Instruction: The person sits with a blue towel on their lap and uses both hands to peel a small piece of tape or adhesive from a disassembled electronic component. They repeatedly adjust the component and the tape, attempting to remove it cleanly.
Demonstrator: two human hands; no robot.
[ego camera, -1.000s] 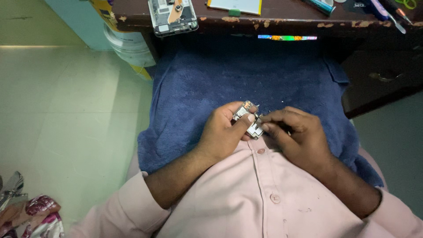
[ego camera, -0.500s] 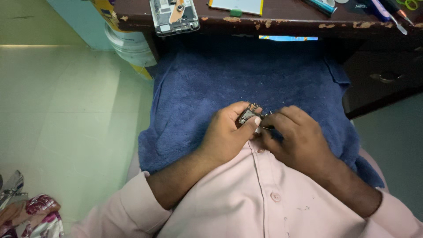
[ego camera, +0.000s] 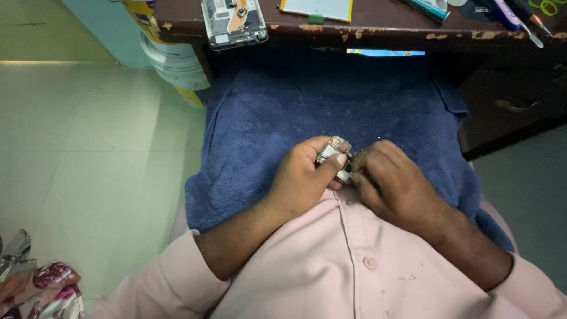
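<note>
navy towel (ego camera: 277, 112), pale pink shirt (ego camera: 331, 266)

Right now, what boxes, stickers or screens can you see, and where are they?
Opened phone: on the desk edge, upper left; a rectangle with its insides showing, grey with an orange strip.
Bucket: on the floor under the desk, left; round, white, with a yellow label.
Flat panel: on the desk, top middle; pale rectangle with a yellow edge.

Small silvery circuit-board part (ego camera: 334, 158), tilted, pinched btwn both hands over towel.
</note>
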